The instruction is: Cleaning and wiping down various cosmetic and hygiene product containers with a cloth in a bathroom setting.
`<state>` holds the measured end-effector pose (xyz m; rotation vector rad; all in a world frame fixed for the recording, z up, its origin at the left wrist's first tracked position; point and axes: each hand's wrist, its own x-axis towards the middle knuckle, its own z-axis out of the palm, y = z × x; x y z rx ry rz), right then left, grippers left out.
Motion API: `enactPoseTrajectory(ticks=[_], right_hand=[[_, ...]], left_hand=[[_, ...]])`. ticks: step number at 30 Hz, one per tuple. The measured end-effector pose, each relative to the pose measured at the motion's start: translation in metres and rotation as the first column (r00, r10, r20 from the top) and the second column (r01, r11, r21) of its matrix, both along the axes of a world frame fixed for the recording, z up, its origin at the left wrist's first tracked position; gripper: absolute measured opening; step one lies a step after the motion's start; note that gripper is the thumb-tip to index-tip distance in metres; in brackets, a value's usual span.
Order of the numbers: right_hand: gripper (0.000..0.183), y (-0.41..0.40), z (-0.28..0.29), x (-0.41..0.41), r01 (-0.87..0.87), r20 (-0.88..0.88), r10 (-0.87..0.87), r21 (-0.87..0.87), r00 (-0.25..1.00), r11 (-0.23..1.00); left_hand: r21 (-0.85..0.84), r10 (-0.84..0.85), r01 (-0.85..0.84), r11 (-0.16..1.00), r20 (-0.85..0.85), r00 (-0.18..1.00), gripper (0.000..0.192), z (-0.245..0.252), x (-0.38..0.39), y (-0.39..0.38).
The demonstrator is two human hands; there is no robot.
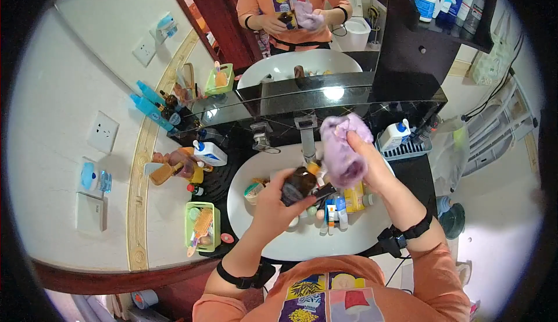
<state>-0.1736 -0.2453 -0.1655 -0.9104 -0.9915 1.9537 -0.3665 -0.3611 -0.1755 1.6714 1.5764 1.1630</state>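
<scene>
My left hand (272, 208) grips a dark brown bottle (298, 187) with a gold-coloured collar, tilted over the sink. A bunched lilac cloth (346, 147) is held in my right hand (372, 160), just to the right of the bottle and apart from it. Below both hands the white washbasin (279, 245) contains several toiletries. Among them are a yellow box (354, 197), a blue-and-white tube (341, 213), small round balls (311, 211) and a round tub (253, 192). The bottle and my hands hide part of this pile.
Behind the basin stands a metal faucet (307, 141) under a black mirror ledge (279, 108). On the left are a white pump bottle (211, 153) and a green basket (187, 226) with a hairbrush (203, 222). A rack (403, 150) holding another pump bottle (396, 135) sits on the right.
</scene>
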Motion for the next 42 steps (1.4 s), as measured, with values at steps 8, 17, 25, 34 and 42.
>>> enactPoseTrajectory(ticks=[8,17,25,34,42], right_hand=[[0.051,-0.036,-0.015,-0.043,-0.192,0.203,0.022,0.874,0.979,0.446],[0.064,-0.047,-0.03,-0.032,-0.519,0.519,-0.01,0.852,0.854,-0.072],[0.03,-0.044,-0.067,-0.027,-0.348,-0.136,0.421,0.373,0.897,0.86],[0.043,-0.038,-0.041,-0.043,-0.425,-0.547,0.195,-0.333,0.814,0.842],[0.037,-0.034,-0.068,-0.029,-0.318,-0.471,0.157,-0.286,0.868,0.904]], left_hand=[[-0.311,0.185,0.267,0.912,0.894,0.409,0.055,-0.018,0.01,0.002],[-0.267,0.245,0.362,0.893,0.964,0.108,0.063,-0.002,-0.011,0.014],[0.038,-0.014,-0.07,0.997,0.948,0.318,0.052,-0.016,-0.01,0.021],[0.255,-0.064,0.003,0.967,0.231,0.971,0.056,-0.049,-0.001,0.029],[0.156,0.037,-0.127,0.98,0.48,0.877,0.048,-0.047,0.0,0.021]])
